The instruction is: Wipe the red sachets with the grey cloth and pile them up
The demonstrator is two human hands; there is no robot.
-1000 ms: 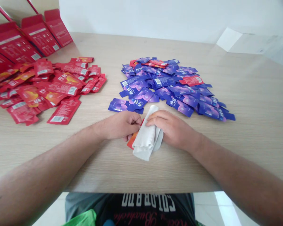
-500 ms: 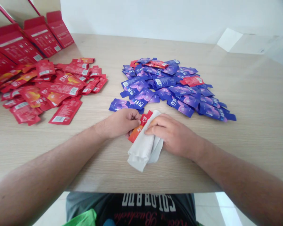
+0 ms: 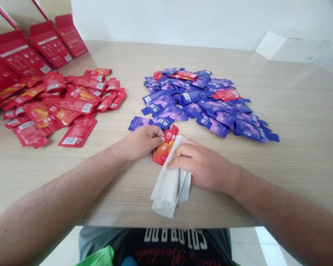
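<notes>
My left hand [image 3: 141, 142] pinches the left edge of a red sachet [image 3: 165, 145] lying on the wooden table [image 3: 294, 147]. My right hand [image 3: 202, 166] presses a folded white cloth [image 3: 169, 188] down beside and partly over the sachet's right side, fingers curled on the cloth. The sachet shows its printed front with an orange picture. Both hands sit just in front of the near edge of a heap of purple-blue sachets [image 3: 205, 103].
A pile of red sachets [image 3: 58, 103] lies at the left. Red cartons [image 3: 30, 51] stand at the far left. A few red sachets [image 3: 224, 95] lie among the purple heap. A clear plastic sheet [image 3: 294, 48] is at the far right.
My right hand has drawn the white cloth down toward me along the red sachet, uncovering most of it. My left hand has kept its hold on the sachet.
</notes>
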